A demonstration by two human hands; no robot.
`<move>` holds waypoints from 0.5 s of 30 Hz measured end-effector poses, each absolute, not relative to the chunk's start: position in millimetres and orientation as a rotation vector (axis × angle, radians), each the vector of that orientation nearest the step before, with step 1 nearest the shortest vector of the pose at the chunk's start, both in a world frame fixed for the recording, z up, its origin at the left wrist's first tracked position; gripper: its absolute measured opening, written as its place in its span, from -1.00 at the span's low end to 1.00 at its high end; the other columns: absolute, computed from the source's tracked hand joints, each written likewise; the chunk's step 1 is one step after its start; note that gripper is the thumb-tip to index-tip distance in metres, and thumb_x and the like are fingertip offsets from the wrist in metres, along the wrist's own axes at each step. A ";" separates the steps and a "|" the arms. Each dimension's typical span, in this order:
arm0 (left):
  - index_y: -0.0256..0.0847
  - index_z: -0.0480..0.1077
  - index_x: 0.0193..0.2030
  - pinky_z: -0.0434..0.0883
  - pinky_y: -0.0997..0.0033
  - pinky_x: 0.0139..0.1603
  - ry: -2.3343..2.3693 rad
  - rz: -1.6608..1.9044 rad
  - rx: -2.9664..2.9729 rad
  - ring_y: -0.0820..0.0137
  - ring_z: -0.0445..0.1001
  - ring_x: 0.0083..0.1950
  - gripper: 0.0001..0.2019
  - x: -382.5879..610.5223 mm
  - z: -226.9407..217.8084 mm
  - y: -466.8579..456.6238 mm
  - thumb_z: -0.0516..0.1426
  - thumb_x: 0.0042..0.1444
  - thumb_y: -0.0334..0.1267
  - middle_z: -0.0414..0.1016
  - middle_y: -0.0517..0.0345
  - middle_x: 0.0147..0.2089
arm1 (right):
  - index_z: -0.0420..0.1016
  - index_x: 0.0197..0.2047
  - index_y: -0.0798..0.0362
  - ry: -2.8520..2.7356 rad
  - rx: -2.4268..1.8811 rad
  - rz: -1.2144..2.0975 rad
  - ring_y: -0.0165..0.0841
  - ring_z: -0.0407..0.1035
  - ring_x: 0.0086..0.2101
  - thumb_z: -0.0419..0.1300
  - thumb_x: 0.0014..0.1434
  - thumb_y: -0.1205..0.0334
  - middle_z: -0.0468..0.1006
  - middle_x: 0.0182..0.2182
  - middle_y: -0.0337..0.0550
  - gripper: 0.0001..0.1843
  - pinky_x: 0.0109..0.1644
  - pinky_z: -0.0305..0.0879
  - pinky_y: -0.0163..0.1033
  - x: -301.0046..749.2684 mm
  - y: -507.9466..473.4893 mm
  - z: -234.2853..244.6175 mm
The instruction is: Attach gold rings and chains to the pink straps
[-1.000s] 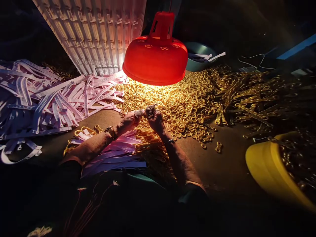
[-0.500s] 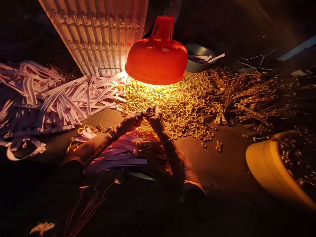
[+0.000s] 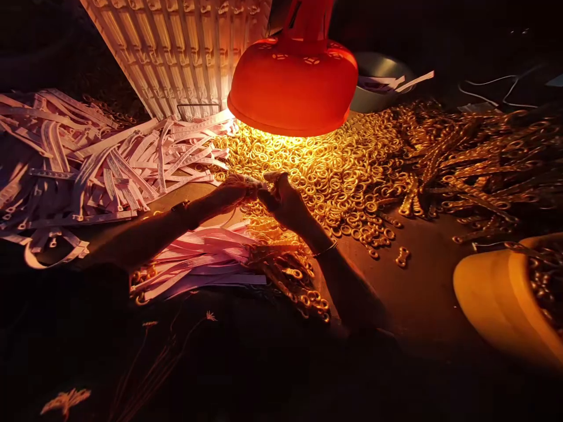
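My left hand [image 3: 244, 189] and my right hand [image 3: 281, 198] meet at the near edge of a heap of gold rings [image 3: 303, 164]. The left fingers are closed in a pinch. On the right hand the thumb and fingers curl together against the left fingertips. Whatever sits between them is too small and dark to make out. Just below lie a bundle of pink-white zipper-like strips [image 3: 202, 252] and gold chain-like strips [image 3: 281, 258]. Both forearms are in shadow, with a band at each wrist.
A red lamp [image 3: 294, 88] hangs low over the rings. Many pale strips [image 3: 105, 158] pile up at the left. Gold chain strips [image 3: 470, 158] lie at the right, near a yellow container [image 3: 488, 281] of metal pieces. Behind stand a grey bowl [image 3: 373, 102] and a ribbed panel [image 3: 176, 53].
My hands have shifted slightly, the right one turning so its thumb side shows. The forearms have spread wider. The whole view has moved, with the lamp now larger and higher.
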State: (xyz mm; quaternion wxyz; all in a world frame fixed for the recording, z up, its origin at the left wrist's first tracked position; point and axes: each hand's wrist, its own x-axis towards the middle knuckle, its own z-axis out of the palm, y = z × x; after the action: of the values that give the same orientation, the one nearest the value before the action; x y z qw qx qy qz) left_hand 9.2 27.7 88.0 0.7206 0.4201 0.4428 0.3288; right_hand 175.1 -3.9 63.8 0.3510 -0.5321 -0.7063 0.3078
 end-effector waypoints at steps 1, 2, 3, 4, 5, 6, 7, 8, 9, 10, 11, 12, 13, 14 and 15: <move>-0.38 0.33 -0.69 -0.02 0.61 -0.62 0.969 0.708 1.002 0.67 0.08 -0.67 -0.68 3.9 95.3 27.1 0.18 0.06 -0.56 0.18 0.24 -0.72 | 0.29 0.04 0.10 -1.862 -1.396 0.792 -0.43 0.19 -0.52 0.15 0.22 -0.14 0.33 -0.53 -0.30 -0.48 -0.43 0.08 -0.30 175.8 -14.2 70.7; -0.38 0.35 -0.67 -0.03 0.62 -0.62 0.966 0.680 1.085 0.67 0.06 -0.67 -0.70 -1.3 102.2 24.8 0.21 0.05 -0.52 0.18 0.25 -0.71 | 0.27 0.07 0.11 -1.899 -1.416 0.780 -0.44 0.17 -0.54 0.18 0.21 -0.11 0.31 -0.55 -0.31 -0.47 -0.44 0.04 -0.30 175.8 -25.6 77.6; -0.38 0.39 -0.64 -0.03 0.62 -0.62 0.966 0.647 1.151 0.67 0.06 -0.66 -0.74 -6.2 108.1 20.6 0.24 0.04 -0.48 0.20 0.24 -0.70 | 0.27 0.07 0.11 -1.941 -1.428 0.765 -0.44 0.17 -0.56 0.18 0.22 -0.09 0.30 -0.57 -0.32 -0.48 -0.45 0.02 -0.31 175.1 -38.1 84.0; -0.38 0.43 -0.60 -0.02 0.63 -0.62 0.969 0.608 1.177 0.67 0.08 -0.65 -0.79 -10.5 113.1 14.6 0.27 0.02 -0.45 0.24 0.23 -0.68 | 0.28 0.05 0.10 -1.983 -1.435 0.746 -0.43 0.17 -0.56 0.17 0.23 -0.08 0.30 -0.58 -0.31 -0.52 -0.45 0.01 -0.31 173.8 -51.4 89.3; -0.37 0.46 -0.57 -0.01 0.63 -0.63 0.977 0.561 1.184 0.65 0.10 -0.65 -0.82 -14.2 117.0 6.8 0.30 -0.01 -0.43 0.27 0.21 -0.66 | 0.29 0.02 0.10 -2.025 -1.444 0.726 -0.43 0.17 -0.57 0.15 0.25 -0.08 0.31 -0.59 -0.30 -0.55 -0.46 0.00 -0.31 172.0 -65.1 93.3; -0.37 0.47 -0.56 0.01 0.63 -0.63 0.985 0.521 1.183 0.64 0.14 -0.64 -0.85 -17.3 119.8 -2.5 0.32 -0.03 -0.42 0.30 0.19 -0.64 | 0.31 -0.01 0.09 -2.064 -1.455 0.703 -0.43 0.17 -0.57 0.13 0.27 -0.09 0.31 -0.59 -0.28 -0.57 -0.47 0.00 -0.31 169.7 -79.0 95.8; -0.38 0.49 -0.54 0.04 0.63 -0.63 0.991 0.488 1.177 0.62 0.18 -0.62 -0.87 -19.8 121.5 -12.9 0.33 -0.06 -0.43 0.32 0.17 -0.63 | 0.32 -0.04 0.09 -2.098 -1.471 0.680 -0.42 0.18 -0.58 0.11 0.29 -0.11 0.32 -0.59 -0.26 -0.58 -0.47 -0.01 -0.31 167.2 -92.8 96.7; -0.38 0.49 -0.53 0.08 0.63 -0.62 0.991 0.457 1.172 0.59 0.22 -0.61 -0.88 -21.9 122.4 -24.0 0.33 -0.08 -0.43 0.35 0.16 -0.61 | 0.33 -0.08 0.10 -2.121 -1.496 0.651 -0.42 0.18 -0.59 0.09 0.30 -0.14 0.34 -0.59 -0.24 -0.57 -0.49 -0.02 -0.30 164.5 -105.9 96.2; -0.39 0.50 -0.53 0.12 0.63 -0.61 0.984 0.427 1.167 0.58 0.25 -0.59 -0.89 -23.8 122.6 -35.3 0.33 -0.08 -0.44 0.38 0.14 -0.60 | 0.33 -0.11 0.10 -2.133 -1.529 0.615 -0.41 0.19 -0.60 0.07 0.30 -0.17 0.36 -0.57 -0.20 -0.54 -0.49 -0.02 -0.29 161.8 -118.2 94.4; -0.39 0.50 -0.52 0.15 0.62 -0.60 0.970 0.399 1.163 0.56 0.27 -0.58 -0.89 -25.6 122.1 -46.5 0.33 -0.08 -0.43 0.40 0.13 -0.59 | 0.34 -0.13 0.11 -2.138 -1.564 0.577 -0.39 0.21 -0.60 0.05 0.30 -0.20 0.39 -0.55 -0.15 -0.52 -0.50 -0.01 -0.28 159.1 -129.3 91.7; -0.40 0.51 -0.51 0.18 0.62 -0.60 0.951 0.379 1.156 0.55 0.29 -0.58 -0.89 -27.5 121.2 -57.3 0.33 -0.06 -0.42 0.41 0.12 -0.58 | 0.34 -0.16 0.11 -2.140 -1.593 0.543 -0.38 0.24 -0.59 0.04 0.31 -0.21 0.41 -0.52 -0.11 -0.51 -0.50 0.00 -0.27 156.7 -138.9 88.7; -0.40 0.51 -0.50 0.21 0.61 -0.59 0.931 0.370 1.147 0.53 0.31 -0.57 -0.88 -29.4 120.0 -67.2 0.33 -0.05 -0.40 0.43 0.11 -0.57 | 0.34 -0.17 0.11 -2.145 -1.612 0.520 -0.37 0.26 -0.58 0.02 0.31 -0.21 0.43 -0.49 -0.07 -0.51 -0.49 0.01 -0.27 154.4 -146.9 85.6; -0.39 0.51 -0.49 0.24 0.60 -0.57 0.910 0.372 1.134 0.51 0.34 -0.55 -0.88 -31.4 118.6 -76.2 0.33 -0.03 -0.39 0.45 0.09 -0.55 | 0.34 -0.18 0.11 -2.148 -1.618 0.515 -0.36 0.27 -0.56 0.02 0.32 -0.20 0.45 -0.47 -0.05 -0.52 -0.49 0.03 -0.26 152.4 -153.2 82.8; -0.39 0.51 -0.48 0.29 0.58 -0.54 0.892 0.387 1.119 0.48 0.39 -0.52 -0.87 -33.4 117.2 -84.1 0.33 -0.02 -0.37 0.48 0.07 -0.52 | 0.34 -0.18 0.10 -2.140 -1.613 0.528 -0.36 0.28 -0.56 0.01 0.33 -0.18 0.46 -0.45 -0.04 -0.54 -0.48 0.04 -0.26 150.6 -157.8 80.5; -0.39 0.52 -0.47 0.35 0.55 -0.48 0.878 0.410 1.104 0.44 0.44 -0.47 -0.87 -35.3 115.5 -90.7 0.33 -0.01 -0.36 0.51 0.05 -0.49 | 0.34 -0.16 0.10 -2.119 -1.601 0.567 -0.36 0.30 -0.54 0.01 0.33 -0.16 0.47 -0.44 -0.04 -0.56 -0.47 0.06 -0.26 148.9 -161.0 78.8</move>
State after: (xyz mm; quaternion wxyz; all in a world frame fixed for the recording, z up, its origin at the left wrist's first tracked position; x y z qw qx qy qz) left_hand -35.3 -90.7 115.5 0.7421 0.5038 0.4005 0.1871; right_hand 148.9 -161.0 78.8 0.2112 -0.5762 -0.7627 0.2042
